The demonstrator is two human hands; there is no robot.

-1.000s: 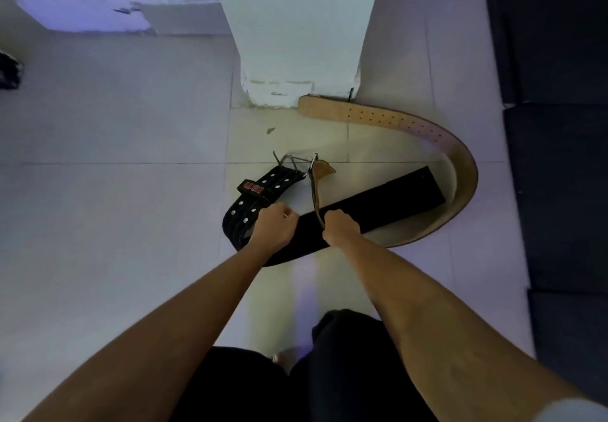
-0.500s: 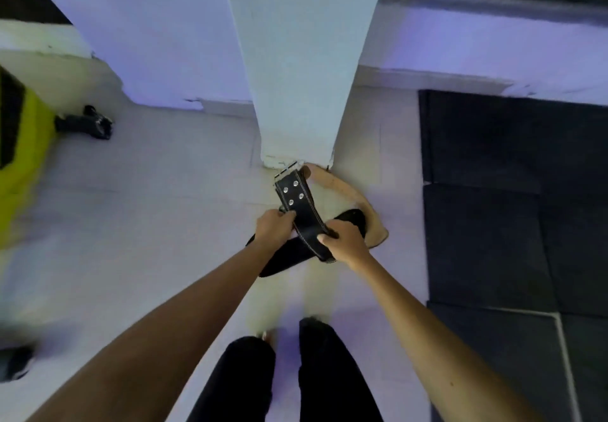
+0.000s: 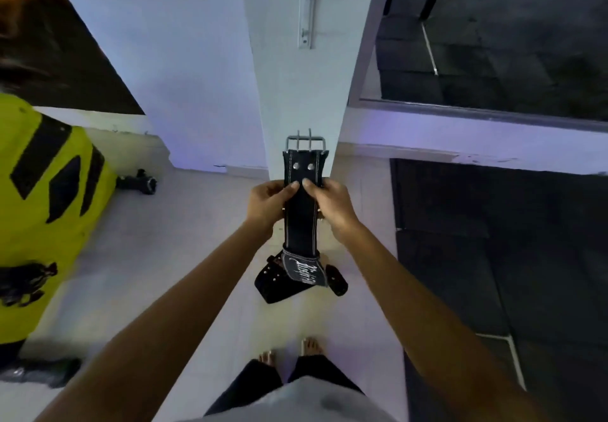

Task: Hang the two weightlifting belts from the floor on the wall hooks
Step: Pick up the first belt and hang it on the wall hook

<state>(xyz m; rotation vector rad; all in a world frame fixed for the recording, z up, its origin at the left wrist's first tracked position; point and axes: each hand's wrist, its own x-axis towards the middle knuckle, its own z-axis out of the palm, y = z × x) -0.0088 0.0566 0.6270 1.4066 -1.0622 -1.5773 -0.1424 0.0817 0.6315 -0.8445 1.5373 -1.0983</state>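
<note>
I hold a black weightlifting belt upright in front of a white pillar. Its metal buckle points up. The wide back part, with white lettering, dangles below my hands above the floor. My left hand grips the strap's left edge and my right hand grips the right edge, thumbs meeting on the front. A metal hook rail is fixed high on the pillar, well above the buckle. The tan belt is not in view.
A yellow and black bag-like object stands at the left, with a small black item on the tiles beside it. Dark floor mats cover the right side. A mirror lines the right wall. My bare feet stand on white tiles.
Both hands have lifted the black belt off the floor and turned it buckle-up before the pillar. The view has risen, and the tan belt has dropped out of sight.
</note>
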